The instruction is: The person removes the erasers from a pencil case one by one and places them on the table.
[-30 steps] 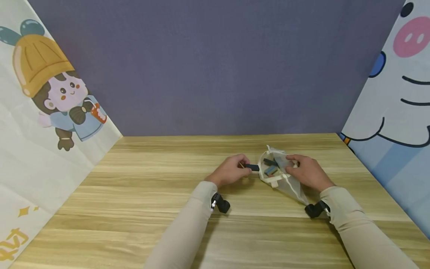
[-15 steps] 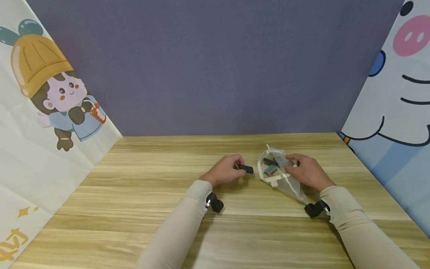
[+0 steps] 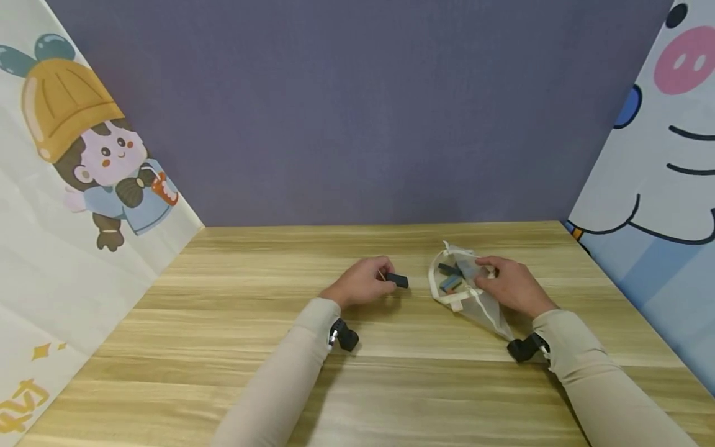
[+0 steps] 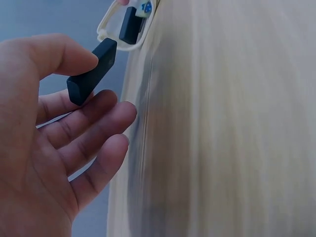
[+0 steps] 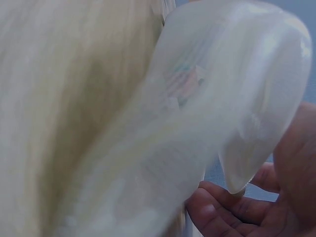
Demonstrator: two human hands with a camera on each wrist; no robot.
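My left hand (image 3: pixel 362 284) pinches a small black rectangular block (image 3: pixel 398 280) between thumb and forefinger, with the block's far end sticking out to the right. In the left wrist view the other fingers (image 4: pixel 106 126) curl loosely below the block. To the right, a translucent whitish pouch (image 3: pixel 487 308) with a cream rim lies with its mouth facing left. My right hand (image 3: pixel 511 285) pinches the pouch's rim and holds the mouth wide. Inside the pouch show another dark block (image 3: pixel 449 269) and a bluish piece (image 3: pixel 450 283); the pouch wall veils the rest.
Everything lies on a wood-grain table (image 3: pixel 223 347). A grey-blue panel (image 3: pixel 357 112) rises behind it. Printed cartoon panels stand at the left (image 3: pixel 56 261) and right (image 3: pixel 653 248).
My left hand has moved left, away from the pouch's mouth, carrying the black block. The right hand and the pouch have stayed in place.
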